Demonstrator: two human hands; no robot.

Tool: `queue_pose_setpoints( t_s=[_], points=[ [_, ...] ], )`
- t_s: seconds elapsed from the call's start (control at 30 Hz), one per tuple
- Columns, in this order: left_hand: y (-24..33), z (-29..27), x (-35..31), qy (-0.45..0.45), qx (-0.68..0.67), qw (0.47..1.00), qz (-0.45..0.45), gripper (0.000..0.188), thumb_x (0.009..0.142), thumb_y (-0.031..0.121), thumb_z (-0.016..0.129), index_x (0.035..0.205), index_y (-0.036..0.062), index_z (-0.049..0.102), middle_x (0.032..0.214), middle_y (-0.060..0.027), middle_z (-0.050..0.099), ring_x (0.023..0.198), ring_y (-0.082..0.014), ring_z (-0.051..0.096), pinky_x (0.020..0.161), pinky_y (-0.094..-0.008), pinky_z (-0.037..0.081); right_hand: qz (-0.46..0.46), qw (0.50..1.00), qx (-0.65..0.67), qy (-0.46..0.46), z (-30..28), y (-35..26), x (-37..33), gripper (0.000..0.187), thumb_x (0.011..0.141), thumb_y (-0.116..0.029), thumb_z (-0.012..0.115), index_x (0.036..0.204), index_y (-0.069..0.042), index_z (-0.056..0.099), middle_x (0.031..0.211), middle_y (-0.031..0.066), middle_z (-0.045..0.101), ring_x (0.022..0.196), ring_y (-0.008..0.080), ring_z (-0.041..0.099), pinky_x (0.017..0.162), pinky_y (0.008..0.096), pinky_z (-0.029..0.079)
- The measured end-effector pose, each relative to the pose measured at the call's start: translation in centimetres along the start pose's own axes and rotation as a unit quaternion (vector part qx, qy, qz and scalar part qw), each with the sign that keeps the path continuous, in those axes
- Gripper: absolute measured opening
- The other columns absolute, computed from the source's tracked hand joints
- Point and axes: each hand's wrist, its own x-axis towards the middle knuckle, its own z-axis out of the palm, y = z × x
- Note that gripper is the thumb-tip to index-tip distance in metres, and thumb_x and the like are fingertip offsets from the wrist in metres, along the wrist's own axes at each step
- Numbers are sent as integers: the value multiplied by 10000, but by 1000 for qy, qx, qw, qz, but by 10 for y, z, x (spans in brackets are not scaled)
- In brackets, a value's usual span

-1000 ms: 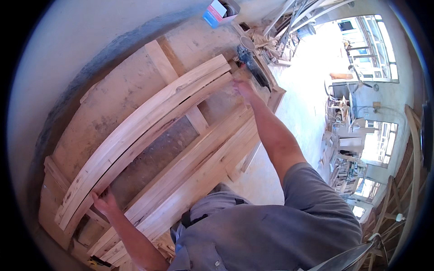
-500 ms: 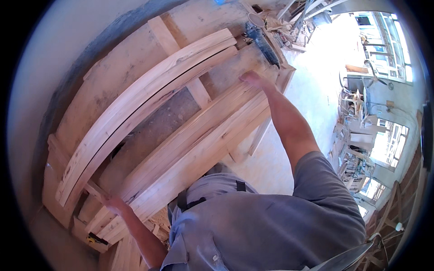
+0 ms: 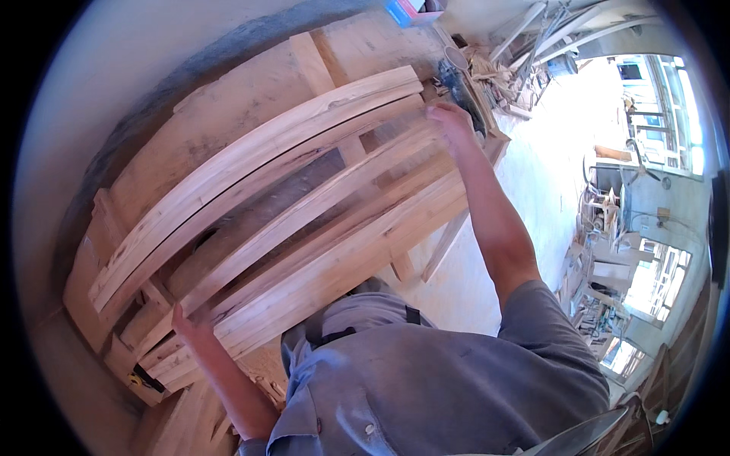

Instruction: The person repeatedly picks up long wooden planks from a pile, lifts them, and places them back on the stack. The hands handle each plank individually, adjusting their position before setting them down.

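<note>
A long wooden plank (image 3: 293, 220) lies slanting across the bench, held near its two ends. My left hand (image 3: 195, 325) grips its near-left end, fingers closed. At the far-right end my right hand (image 3: 454, 125) is closed over the same plank. Closer to my body, more straight boards (image 3: 357, 245) lie side by side, with a gap between them and the held plank. Beyond it, a pair of curved wooden beams (image 3: 255, 156) rests with a thin dark slit between them. The undersides of both hands' grips are hidden.
A dark blue power tool (image 3: 458, 85) sits past my right hand. A yellow-and-black tape measure (image 3: 137, 378) is at the bench's left end. A blue and pink box (image 3: 414, 11) stands at the far wall. Scrap wood (image 3: 544, 38) is piled at upper right. Crosspieces (image 3: 312, 62) run under the beams.
The plank in my hands has come away from the straight boards and moved toward the curved beams, leaving a gap. Both hands have shifted with it, and the view has moved slightly.
</note>
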Motion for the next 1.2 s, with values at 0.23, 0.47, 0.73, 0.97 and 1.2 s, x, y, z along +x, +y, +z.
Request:
queue_pose_setpoints(
  t_s=[0.23,0.47,0.73,0.97,1.2],
  points=[
    [-23,47,-20,-3,-17,999,-37,394,876,238,617,1193,22,530,1232,-192,512,1163,-327,496,970,-521,434,48,995,84,33,-5,-29,-17,148,764,-47,678,904,-70,636,823,12,620,752,145,576,688,317,447],
    [-25,19,6,-39,92,977,191,343,898,195,567,1165,-20,571,1231,-224,583,1152,-353,552,988,-515,440,11,939,342,-12,-21,-24,-13,171,814,-26,599,982,-33,632,964,140,682,957,265,640,901,404,497],
    [15,81,-78,-201,-333,911,140,694,956,437,446,1406,-80,335,1368,-270,464,1262,-426,455,1113,-552,328,51,872,487,-18,-15,-8,-26,255,918,-265,553,928,-29,650,915,124,688,876,275,643,851,417,501],
    [19,40,-26,-479,-382,776,151,866,855,694,428,1256,-72,482,1236,-213,553,1125,-377,523,1045,-549,370,60,839,540,-39,3,0,-31,217,926,-241,498,906,-83,646,917,85,688,879,259,642,844,409,500],
    [28,64,-56,-426,-372,808,163,745,685,756,592,926,55,665,891,-126,658,840,-299,590,837,-477,469,-31,877,435,-203,-62,82,25,271,915,-290,494,999,-79,642,1017,99,662,1009,271,606,953,504,436]
  ],
)
